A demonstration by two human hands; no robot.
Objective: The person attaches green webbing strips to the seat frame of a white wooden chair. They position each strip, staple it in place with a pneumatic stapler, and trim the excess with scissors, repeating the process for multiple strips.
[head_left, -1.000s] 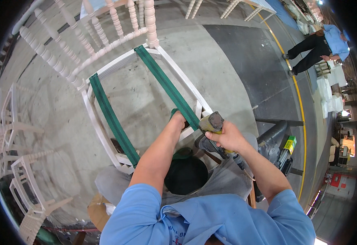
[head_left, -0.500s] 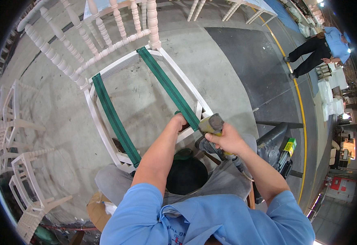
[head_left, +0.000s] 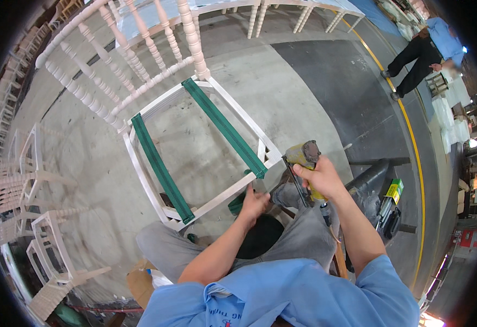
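Note:
A whitish wooden chair frame (head_left: 216, 199) lies in front of me, its turned spindle back (head_left: 135, 57) at the far left. Two green webbing strips cross the seat opening: the left strip (head_left: 159, 166) and the right strip (head_left: 222, 126). The right strip's near end is folded over the near rail. My right hand (head_left: 321, 177) grips a yellow and dark staple gun (head_left: 305, 154), held just right of the seat corner. Below the near rail is my left hand (head_left: 254, 207), fingers apart, one fingertip at the rail's edge. Some green material (head_left: 237, 205) shows beside it, partly hidden.
More unfinished chairs (head_left: 53, 245) stand at the left. A light table (head_left: 216, 6) is at the far side. To my right are a dark stand (head_left: 369, 182) and a green-yellow box (head_left: 394, 189). Another person (head_left: 426, 54) stands near the yellow floor line.
My left hand has come out from inside the seat opening to below the near rail. The staple gun has moved off the right strip's end, a little to the right.

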